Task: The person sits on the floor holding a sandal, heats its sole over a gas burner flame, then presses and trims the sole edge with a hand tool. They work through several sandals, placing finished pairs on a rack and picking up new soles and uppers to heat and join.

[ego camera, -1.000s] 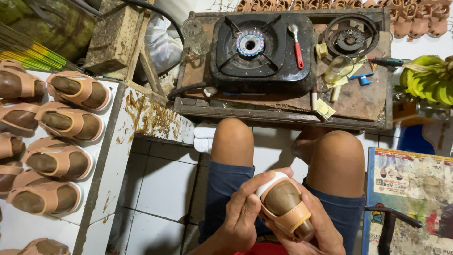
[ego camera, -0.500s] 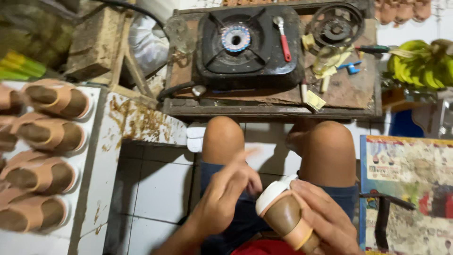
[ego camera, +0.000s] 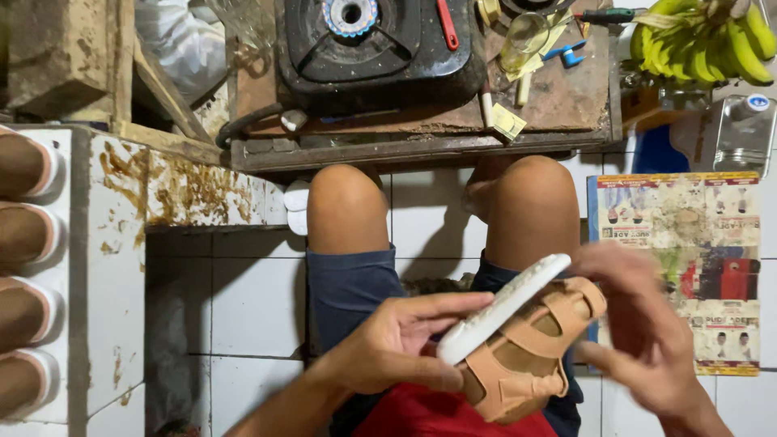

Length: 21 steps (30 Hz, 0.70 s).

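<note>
My left hand, which half a second ago was lifted clear with fingers spread, now cups the white sole of the tan sandal over my lap, while my right hand, blurred and loosely open, touches its strap side.

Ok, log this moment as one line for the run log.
left hand: holds sandal, white sole up | right hand: open, blurred, beside sandal | stove ahead | sandal row on left ledge
</note>
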Each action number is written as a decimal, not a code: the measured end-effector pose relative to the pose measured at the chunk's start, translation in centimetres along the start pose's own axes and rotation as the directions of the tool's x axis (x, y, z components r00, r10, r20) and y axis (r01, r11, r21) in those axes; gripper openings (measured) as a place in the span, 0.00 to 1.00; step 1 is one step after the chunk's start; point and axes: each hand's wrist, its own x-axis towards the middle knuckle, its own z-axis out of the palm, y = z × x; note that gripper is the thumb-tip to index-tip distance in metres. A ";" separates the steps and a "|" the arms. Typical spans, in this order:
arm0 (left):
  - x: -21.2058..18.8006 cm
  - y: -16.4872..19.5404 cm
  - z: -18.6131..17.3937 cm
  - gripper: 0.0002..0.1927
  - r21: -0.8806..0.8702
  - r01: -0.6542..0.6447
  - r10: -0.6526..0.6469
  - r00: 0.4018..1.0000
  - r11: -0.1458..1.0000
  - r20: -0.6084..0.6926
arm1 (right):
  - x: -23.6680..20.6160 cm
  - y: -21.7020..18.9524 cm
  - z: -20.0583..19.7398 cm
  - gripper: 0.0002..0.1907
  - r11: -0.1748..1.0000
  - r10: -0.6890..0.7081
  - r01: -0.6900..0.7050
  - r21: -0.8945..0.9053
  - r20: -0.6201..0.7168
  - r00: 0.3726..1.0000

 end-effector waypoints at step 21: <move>-1.0 -10.6 1.0 0.26 0.061 -0.239 0.239 0.853 0.969 -0.465 | -3.8 -0.4 7.0 0.27 0.915 0.399 -0.401 0.045 0.039 0.916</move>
